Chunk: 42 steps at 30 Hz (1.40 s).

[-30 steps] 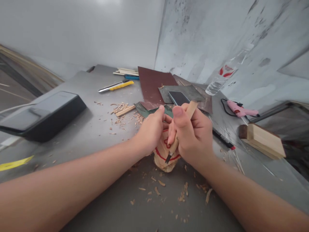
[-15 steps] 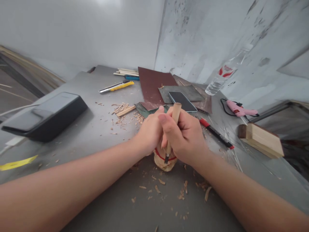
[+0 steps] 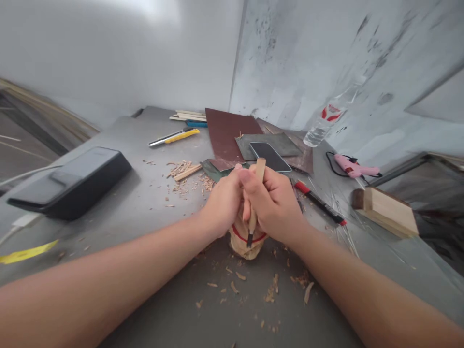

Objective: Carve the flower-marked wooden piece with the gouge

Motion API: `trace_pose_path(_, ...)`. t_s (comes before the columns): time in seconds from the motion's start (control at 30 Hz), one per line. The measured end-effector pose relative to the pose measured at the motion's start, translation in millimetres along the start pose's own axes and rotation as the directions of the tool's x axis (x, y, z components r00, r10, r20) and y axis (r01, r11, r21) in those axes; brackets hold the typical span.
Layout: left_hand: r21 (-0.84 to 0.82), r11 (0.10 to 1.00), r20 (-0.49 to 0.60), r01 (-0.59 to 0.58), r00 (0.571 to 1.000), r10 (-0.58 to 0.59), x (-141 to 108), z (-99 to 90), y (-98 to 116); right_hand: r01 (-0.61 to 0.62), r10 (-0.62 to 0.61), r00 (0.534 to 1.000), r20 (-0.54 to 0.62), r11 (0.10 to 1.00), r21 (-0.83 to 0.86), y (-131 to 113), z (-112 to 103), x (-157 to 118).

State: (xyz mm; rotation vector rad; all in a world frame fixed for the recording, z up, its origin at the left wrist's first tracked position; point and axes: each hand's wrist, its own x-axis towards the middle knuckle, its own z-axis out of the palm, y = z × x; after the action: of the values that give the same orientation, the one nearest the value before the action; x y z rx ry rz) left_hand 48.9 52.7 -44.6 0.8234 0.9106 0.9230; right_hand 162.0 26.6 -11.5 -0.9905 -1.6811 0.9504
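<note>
Wood piece (image 3: pixel 246 250), pale and marked with a red line, sits on the counter at the near middle, partly covered by two hands. Behind everything stands a stained wall (image 3: pixel 290 72), and in front of it spreads the gray counter (image 3: pixel 148 193). At the left of the counter is a black box (image 3: pixel 87 191) with a sloping top; a brown sheet (image 3: pixel 228 137) lies toward the back, and a clear bottle (image 3: pixel 322 126) with a red label is near the wall on the right. The left hand (image 3: pixel 223 203) lies against the wood piece, most of its fingers hidden, so I cannot tell how firm its grip is. The right hand (image 3: pixel 279 205), touching the left, has its grip clamped around the handle of a chisel (image 3: pixel 260 170), whose dark tip points down at the near part of the wood piece. Right of the hands lies a wooden block (image 3: pixel 391 212), with a pink glue gun (image 3: pixel 355 166) just behind it. A phone (image 3: pixel 271 158) rests beyond the hands, partly on a gray sheet (image 3: pixel 293 140). Smaller still are a black marker (image 3: pixel 322 205) with red ends, a yellow knife (image 3: pixel 181 136) near some thin sticks (image 3: pixel 189 116), and curled shavings (image 3: pixel 235 287) scattered in front.
</note>
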Motion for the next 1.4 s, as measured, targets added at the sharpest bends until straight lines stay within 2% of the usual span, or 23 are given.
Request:
trace_pose_path(0.07, -0.059, 0.998, -0.007, 0.032, 0.999, -0.033, -1, 3.1, 4, 0.004, -0.004, 0.999, -0.036, 1.0, 0.021, 1, 0, -2)
trace_pose_path(0.2, -0.128, 0.967, 0.14, 0.222, 0.969, -0.204, -5, 5.5, 15, 0.032, -0.024, 0.994, -0.111, 0.997, 0.074, -1, -1, -5)
trace_pose_path(0.27, -0.126, 0.963, 0.146, 0.239, 0.965, -0.22, -7, 5.7, 22, 0.057, -0.046, 0.992, -0.119, 0.994, 0.091, -3, -1, -6)
trace_pose_path(0.43, -0.086, 0.983, 0.036, 0.163, 0.986, -0.16, -10, 6.4, 32, 0.156, -0.152, 0.987, -0.057, 0.986, 0.064, -8, 2, -11)
trace_pose_path(0.67, -0.015, 0.998, 0.017, 0.055, 0.998, -0.054, -8, 8.3, 47, 0.321, -0.322, 0.947, -0.002, 0.944, -0.074, -8, 6, -13)
trace_pose_path(0.77, -0.014, 0.997, -0.014, 0.081, 0.997, -0.081, -13, 11.8, 55, 0.357, -0.359, 0.933, -0.005, 0.93, -0.086, -5, 4, -12)
trace_pose_path(0.83, -0.048, 0.994, 0.028, 0.101, 0.995, -0.1, -16, 12.3, 55, 0.377, -0.38, 0.925, -0.013, 0.919, -0.114, -2, 2, -12)
trace_pose_path(0.9, -0.101, 0.991, 0.134, 0.09, 0.988, -0.076, -18, 10.6, 50, 0.393, -0.406, 0.912, -0.059, 0.907, -0.153, 1, 0, -12)
trace_pose_path(0.97, -0.15, 0.988, 0.201, 0.032, 0.98, -0.001, -17, 7.9, 40, 0.416, -0.44, 0.892, -0.102, 0.889, -0.191, 2, -2, -13)
trace_pose_path(1.03, -0.193, 0.981, 0.243, -0.004, 0.969, 0.051, -16, 5.9, 31, 0.435, -0.463, 0.881, -0.096, 0.873, -0.221, 2, -5, -13)
trace_pose_path(1.2, -0.121, 0.988, 0.239, -0.095, 0.963, 0.122, -14, 6.6, 21, 0.45, -0.458, 0.889, 0.02, 0.864, -0.225, -1, -12, -14)
trace_pose_path(1.4, -0.12, 0.99, 0.203, -0.076, 0.974, 0.099, -12, 8.4, 21, 0.554, -0.543, 0.833, 0.109, 0.819, -0.149, 0, -10, -10)
